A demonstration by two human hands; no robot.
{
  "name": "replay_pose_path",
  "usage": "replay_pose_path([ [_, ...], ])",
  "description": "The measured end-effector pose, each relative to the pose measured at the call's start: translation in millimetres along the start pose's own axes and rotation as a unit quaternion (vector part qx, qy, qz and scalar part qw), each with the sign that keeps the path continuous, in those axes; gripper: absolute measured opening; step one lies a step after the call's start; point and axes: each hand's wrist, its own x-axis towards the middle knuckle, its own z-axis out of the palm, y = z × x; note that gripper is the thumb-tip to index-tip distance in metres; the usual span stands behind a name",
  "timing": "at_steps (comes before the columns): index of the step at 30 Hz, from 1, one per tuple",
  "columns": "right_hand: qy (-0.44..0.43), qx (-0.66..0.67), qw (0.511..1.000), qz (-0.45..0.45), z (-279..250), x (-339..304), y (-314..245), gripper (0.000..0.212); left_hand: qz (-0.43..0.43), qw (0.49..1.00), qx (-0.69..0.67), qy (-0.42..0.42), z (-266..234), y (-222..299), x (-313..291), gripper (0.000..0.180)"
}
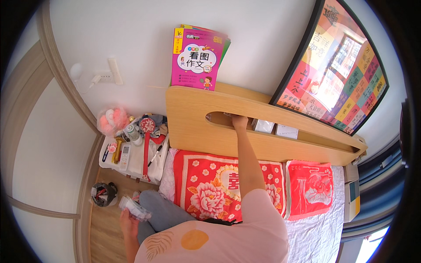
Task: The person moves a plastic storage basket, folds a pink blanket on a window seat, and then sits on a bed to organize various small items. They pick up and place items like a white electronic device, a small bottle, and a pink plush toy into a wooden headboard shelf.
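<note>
Down at the lower left, my left hand (pixel 127 222) is closed around a bundle of clear plastic packaging (pixel 135 207) with something white in it, held beside my knee. What is inside the plastic cannot be made out. My right arm stretches forward over the bed, and my right hand (pixel 239 121) reaches into the long slot of the wooden headboard (pixel 193 133). Its fingers are mostly hidden in the slot, near a small greyish thing at the opening. To the right of that hand, white packets (pixel 264 126) and a white paper or box (pixel 287 131) stand in the slot.
Several books (pixel 195 61) lean on the headboard against the wall, with a framed picture (pixel 337 65) at right. A cluttered bedside table (pixel 136 160) holds a remote (pixel 125 157) and bottle. A bin (pixel 104 194) stands below. Red pillow covers (pixel 208 188) lie on the bed.
</note>
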Motion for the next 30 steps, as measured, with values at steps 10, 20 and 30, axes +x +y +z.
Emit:
replay_pose_path([
  [10,-0.374,0.209,0.9,0.074,-16,0,-23,0.02,-0.007,1.0,0.002,0.011,7,0,-7,0.021],
  [20,-0.531,0.222,0.798,0.177,20,7,-62,0.02,-0.005,1.0,-0.002,0.011,8,0,-5,0.018],
  [30,-0.598,0.251,0.727,0.223,29,8,-68,0.012,0.0,1.0,0.01,0.017,0,1,-5,0.018],
])
